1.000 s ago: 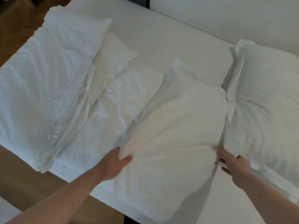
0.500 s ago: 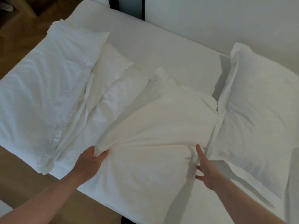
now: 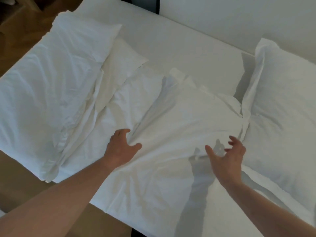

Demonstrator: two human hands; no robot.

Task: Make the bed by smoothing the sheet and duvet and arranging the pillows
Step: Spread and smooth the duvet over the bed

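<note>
A white pillow lies flat in the middle of the bed, its cover creased. My left hand pinches the pillow's near left edge, where the creases gather between thumb and fingers. My right hand hovers just over the pillow's near right corner, fingers spread and holding nothing. A second white pillow lies at the right, touching the middle one. At the left lies a rumpled white duvet with a cream pillow partly tucked under it. The white sheet shows bare beyond the pillows.
A white wall runs along the bed's far side, with a dark vertical strip at the top. Wooden floor shows at the far left and below the bed's near edge.
The middle pillow has dropped from tilted up to lying flat on the bed. My right hand has let go of it and opened. My left hand stays on its edge.
</note>
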